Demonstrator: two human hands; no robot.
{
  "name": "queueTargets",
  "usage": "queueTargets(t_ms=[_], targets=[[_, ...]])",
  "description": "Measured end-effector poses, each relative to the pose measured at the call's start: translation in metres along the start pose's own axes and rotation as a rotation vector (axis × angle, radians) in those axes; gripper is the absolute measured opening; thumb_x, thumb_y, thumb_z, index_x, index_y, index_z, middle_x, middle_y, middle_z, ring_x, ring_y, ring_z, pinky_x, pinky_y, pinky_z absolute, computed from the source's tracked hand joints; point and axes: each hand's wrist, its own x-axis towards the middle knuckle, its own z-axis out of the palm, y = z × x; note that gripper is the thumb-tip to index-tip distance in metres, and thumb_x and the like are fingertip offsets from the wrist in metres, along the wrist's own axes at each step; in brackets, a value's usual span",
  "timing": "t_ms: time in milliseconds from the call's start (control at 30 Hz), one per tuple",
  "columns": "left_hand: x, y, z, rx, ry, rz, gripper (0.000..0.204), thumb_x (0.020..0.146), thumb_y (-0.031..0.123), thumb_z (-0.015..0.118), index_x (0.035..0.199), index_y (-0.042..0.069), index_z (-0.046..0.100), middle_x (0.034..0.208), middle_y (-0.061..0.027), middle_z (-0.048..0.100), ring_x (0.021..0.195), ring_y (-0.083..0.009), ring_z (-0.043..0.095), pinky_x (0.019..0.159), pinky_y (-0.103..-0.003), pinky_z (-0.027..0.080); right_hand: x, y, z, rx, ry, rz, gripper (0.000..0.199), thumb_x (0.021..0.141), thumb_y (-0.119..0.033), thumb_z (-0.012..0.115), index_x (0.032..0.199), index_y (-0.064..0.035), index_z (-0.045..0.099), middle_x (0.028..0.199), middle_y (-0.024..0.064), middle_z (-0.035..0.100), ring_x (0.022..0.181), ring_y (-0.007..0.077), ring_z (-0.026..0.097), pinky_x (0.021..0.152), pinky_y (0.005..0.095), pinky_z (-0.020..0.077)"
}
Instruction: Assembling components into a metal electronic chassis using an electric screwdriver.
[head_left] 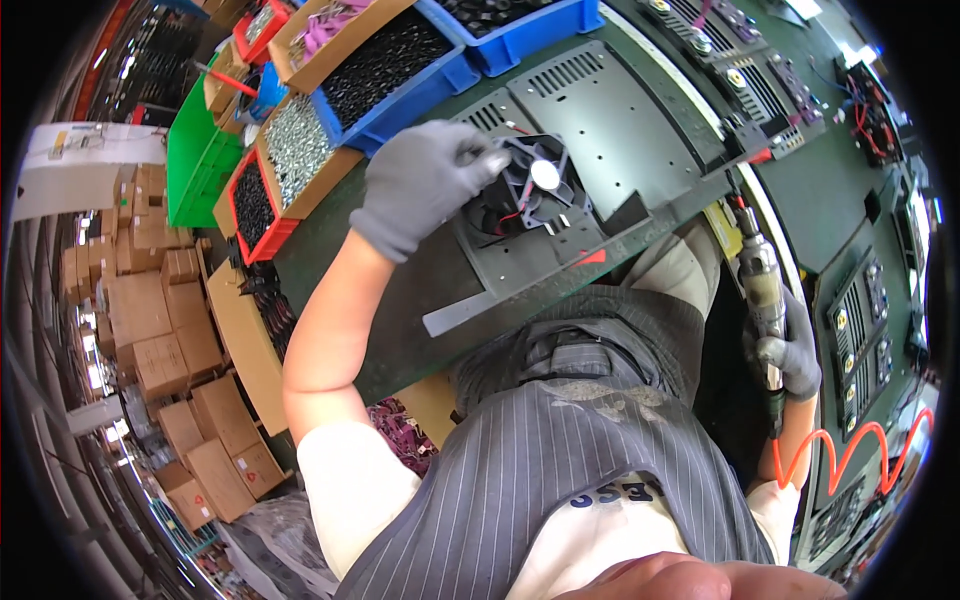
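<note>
My left hand [425, 185], in a grey glove, has its fingers closed at the near left corner of a black square cooling fan [558, 195]. The fan has a pale round hub and a thin red wire, and it lies over a round opening in a black metal panel [600, 120]. That panel has slots and small holes and rests on the green bench. Out to the right, my right hand [793, 350], also gloved, is wrapped round a pneumatic screwdriver [762, 285]. The screwdriver points away from me, and an orange-red coiled hose [850, 430] trails from its lower end.
Blue bins [440, 75] of black parts stand behind the panel. A cardboard tray [300, 140] of silver screws and a red bin [258, 205] of black screws sit at left, beside a green crate [200, 150]. More slotted panels [860, 340] lie at right. Cartons [160, 300] are stacked far left.
</note>
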Motion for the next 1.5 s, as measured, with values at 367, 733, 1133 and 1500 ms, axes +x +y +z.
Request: queueTargets(t_ms=[367,733,1133,1500], targets=[[0.017,-0.011,0.012,0.072,-0.147,-0.112,0.044,0.075,0.047,0.068,0.078,0.004,0.069,0.066,-0.0108,0.061,0.062,-0.0228,0.059,0.059,-0.033,0.046,0.003,0.010,0.004,0.113,0.063,0.009,0.097,0.048,-0.045,0.080,0.124,0.0044,0.043,0.067,0.0055,0.057,0.051,0.0122,0.054,0.044,0.0213,0.0415],[0.072,0.012,0.038,-0.736,0.115,-0.067,0.037,0.077,0.036,0.074,0.086,0.000,0.069,0.069,-0.0059,0.064,0.064,-0.0081,0.055,0.061,-0.025,0.046,0.004,0.006,0.007,0.094,0.030,0.014,0.097,0.048,-0.046,0.079,0.123,0.0043,0.043,0.065,0.0051,0.057,0.050,0.0114,0.053,0.043,0.0206,0.0405],[0.082,0.029,0.075,0.438,0.099,0.359,0.045,0.074,0.042,0.068,0.104,0.009,0.060,0.080,-0.0098,0.063,0.078,-0.0263,0.064,0.066,-0.039,0.050,0.005,0.006,0.003,0.111,0.023,0.045,0.092,0.046,-0.041,0.080,0.118,0.0046,0.046,0.067,0.0047,0.056,0.052,0.0125,0.055,0.047,0.0222,0.0428],[0.078,0.024,0.035,0.105,0.167,0.413,0.023,0.078,0.030,0.062,0.089,0.010,0.066,0.075,-0.0093,0.063,0.068,-0.0225,0.063,0.061,-0.033,0.048,0.007,0.000,0.007,0.101,0.013,0.079,0.092,0.044,-0.040,0.079,0.117,0.0049,0.046,0.067,0.0053,0.057,0.052,0.0131,0.056,0.048,0.0225,0.0437]])
